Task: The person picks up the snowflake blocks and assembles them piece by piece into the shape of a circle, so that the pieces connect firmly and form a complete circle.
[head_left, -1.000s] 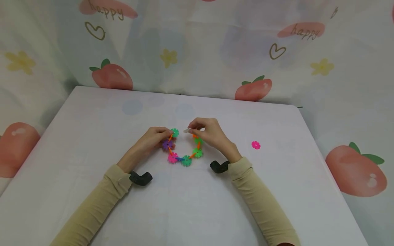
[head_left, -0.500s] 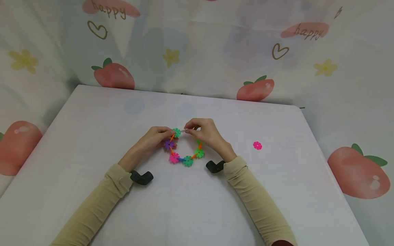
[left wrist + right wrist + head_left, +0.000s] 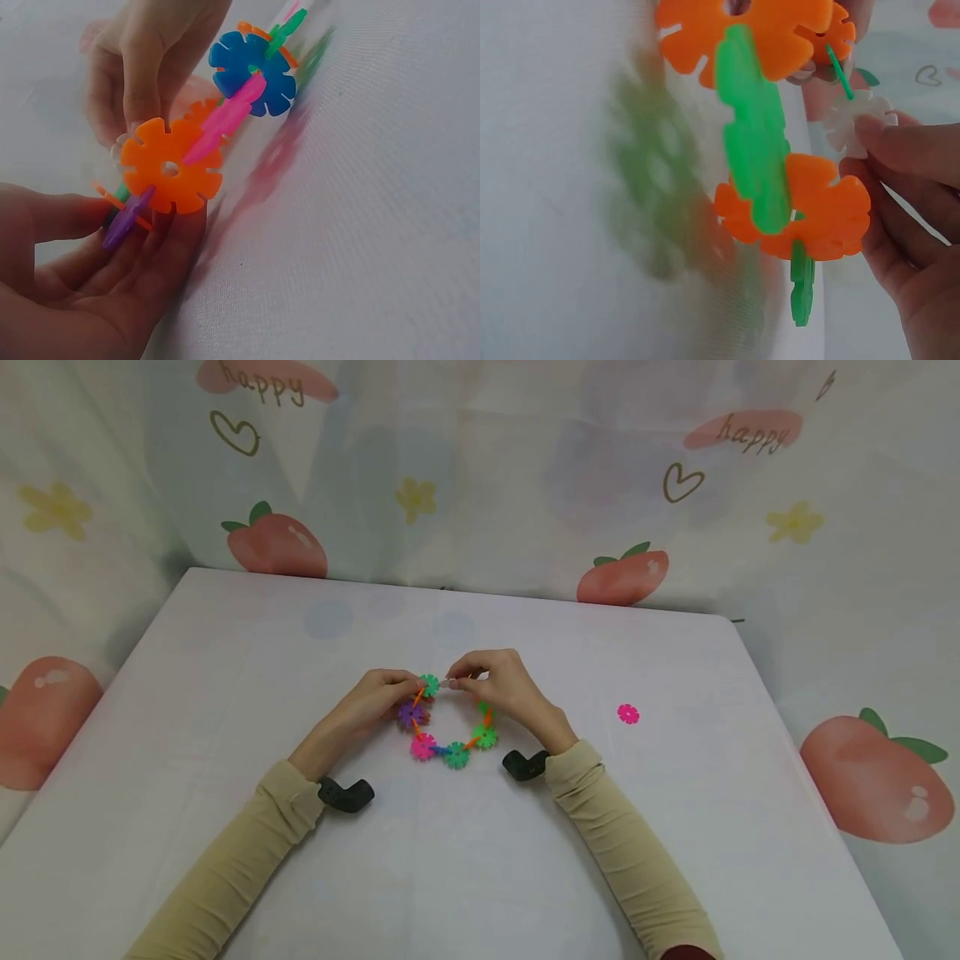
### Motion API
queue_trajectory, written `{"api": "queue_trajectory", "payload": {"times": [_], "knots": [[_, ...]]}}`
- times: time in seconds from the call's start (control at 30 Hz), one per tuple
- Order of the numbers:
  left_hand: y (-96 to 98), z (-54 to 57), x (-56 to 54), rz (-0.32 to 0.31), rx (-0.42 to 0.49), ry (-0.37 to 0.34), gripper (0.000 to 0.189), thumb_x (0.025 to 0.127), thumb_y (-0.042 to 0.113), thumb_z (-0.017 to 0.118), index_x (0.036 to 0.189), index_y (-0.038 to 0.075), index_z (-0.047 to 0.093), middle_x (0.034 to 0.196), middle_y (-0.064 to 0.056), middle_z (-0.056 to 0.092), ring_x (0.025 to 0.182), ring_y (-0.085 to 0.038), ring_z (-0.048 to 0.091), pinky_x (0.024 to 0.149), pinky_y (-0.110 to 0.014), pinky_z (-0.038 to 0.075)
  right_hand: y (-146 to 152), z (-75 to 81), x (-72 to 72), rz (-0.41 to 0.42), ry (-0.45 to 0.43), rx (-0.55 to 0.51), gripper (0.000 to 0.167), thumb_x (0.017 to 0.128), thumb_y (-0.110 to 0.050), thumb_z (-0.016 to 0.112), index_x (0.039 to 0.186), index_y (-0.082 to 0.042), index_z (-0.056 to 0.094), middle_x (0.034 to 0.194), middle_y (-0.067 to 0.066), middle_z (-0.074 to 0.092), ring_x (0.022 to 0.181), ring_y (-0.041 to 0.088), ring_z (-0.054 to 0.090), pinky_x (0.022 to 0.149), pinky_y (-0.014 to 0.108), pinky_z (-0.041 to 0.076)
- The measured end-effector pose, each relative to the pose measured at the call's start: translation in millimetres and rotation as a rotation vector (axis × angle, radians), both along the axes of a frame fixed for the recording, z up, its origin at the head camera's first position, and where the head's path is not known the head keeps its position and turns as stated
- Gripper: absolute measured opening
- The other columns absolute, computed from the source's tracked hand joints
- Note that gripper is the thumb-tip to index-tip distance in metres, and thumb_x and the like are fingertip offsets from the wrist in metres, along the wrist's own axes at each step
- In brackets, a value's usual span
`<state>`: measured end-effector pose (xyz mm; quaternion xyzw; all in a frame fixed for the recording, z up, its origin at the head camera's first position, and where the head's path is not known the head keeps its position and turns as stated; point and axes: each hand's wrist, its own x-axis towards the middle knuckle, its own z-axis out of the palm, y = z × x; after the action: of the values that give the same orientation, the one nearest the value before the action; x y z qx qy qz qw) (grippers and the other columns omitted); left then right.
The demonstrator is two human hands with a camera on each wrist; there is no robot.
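Observation:
My left hand (image 3: 381, 692) pinches the upper left end of a curved chain of slotted, flower-shaped plastic discs, by a green disc (image 3: 430, 685). Below that come a purple disc (image 3: 410, 716) and a pink disc (image 3: 423, 746). My right hand (image 3: 501, 683) pinches a white disc (image 3: 847, 120) between thumb and fingers; its edge meets the green disc's edge. Orange discs (image 3: 829, 214) link the green ones near the right hand, whose fingers hide that end of the chain. In the left wrist view, an orange disc (image 3: 169, 169) stands in front of both hands' fingertips.
A loose pink disc (image 3: 628, 714) lies on the white table (image 3: 420, 877), right of the right hand. Black wrist-worn pieces stick out from the left cuff (image 3: 347, 795) and right cuff (image 3: 525, 766). A fruit-printed curtain (image 3: 487, 485) hangs behind the table.
My right hand has moved left, bringing the white disc from a gap away up against the green disc. The left hand has stayed almost still. The loose pink disc has not been touched.

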<state>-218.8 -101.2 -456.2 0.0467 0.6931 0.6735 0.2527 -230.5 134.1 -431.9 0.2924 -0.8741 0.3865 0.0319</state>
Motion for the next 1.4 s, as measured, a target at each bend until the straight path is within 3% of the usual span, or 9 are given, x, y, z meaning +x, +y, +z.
{"api": "queue_trajectory", "payload": {"times": [0.4,0.63,0.87,1.0,1.13,1.4], "knots": [[3.0,0.3,2.5,0.000,0.013,-0.004,0.033,0.106,0.016,0.056,0.119,-0.013,0.066,0.084,-0.008,0.076,0.073,-0.016,0.075,0.078,-0.025,0.060,-3,-4.8,2.8,-0.017,0.021,-0.052,0.004,0.087,-0.006,0.082,0.090,-0.008,0.082,0.086,0.003,0.079,0.079,0.016,0.070,0.075,0.028,0.055],[5.1,2.8,6.0,0.053,0.043,-0.012,0.033,0.107,0.012,0.053,0.121,-0.016,0.064,0.082,-0.006,0.075,0.072,-0.014,0.075,0.076,-0.029,0.062,-9,-8.2,7.6,-0.052,0.065,-0.058,0.004,0.087,-0.008,0.082,0.091,-0.007,0.083,0.088,0.005,0.080,0.074,0.016,0.067,0.065,0.022,0.049],[8.9,0.8,6.9,0.033,0.077,-0.040,0.033,0.108,0.011,0.049,0.120,-0.017,0.062,0.096,-0.015,0.075,0.077,-0.017,0.077,0.078,-0.029,0.062,-3,-4.6,6.3,-0.023,0.001,-0.059,0.012,0.089,-0.005,0.079,0.101,-0.005,0.081,0.098,0.007,0.080,0.087,0.020,0.073,0.078,0.037,0.059],[10.7,-0.2,7.0,0.066,0.096,-0.083,0.031,0.109,0.011,0.046,0.119,-0.016,0.059,0.100,-0.017,0.072,0.079,-0.018,0.078,0.080,-0.031,0.062,10,5.2,4.3,-0.041,-0.021,-0.053,0.021,0.092,-0.007,0.078,0.112,-0.002,0.077,0.105,0.010,0.078,0.091,0.023,0.073,0.084,0.045,0.059],[11.7,1.1,7.3,0.122,0.099,-0.126,0.032,0.110,0.012,0.044,0.124,-0.015,0.054,0.104,-0.020,0.069,0.080,-0.018,0.078,0.079,-0.030,0.062,31,15.7,4.5,-0.120,-0.023,-0.041,0.021,0.092,-0.008,0.077,0.113,-0.003,0.077,0.106,0.007,0.078,0.093,0.022,0.072,0.086,0.045,0.059],[9.0,3.4,7.9,0.151,0.120,-0.116,0.040,0.110,0.012,0.043,0.146,-0.007,0.037,0.100,-0.014,0.070,0.081,-0.016,0.078,0.077,-0.028,0.062,87,31.3,15.2,-0.233,-0.057,0.068,0.019,0.095,-0.013,0.074,0.114,-0.009,0.077,0.110,0.006,0.077,0.098,0.021,0.069,0.087,0.040,0.056]]}}
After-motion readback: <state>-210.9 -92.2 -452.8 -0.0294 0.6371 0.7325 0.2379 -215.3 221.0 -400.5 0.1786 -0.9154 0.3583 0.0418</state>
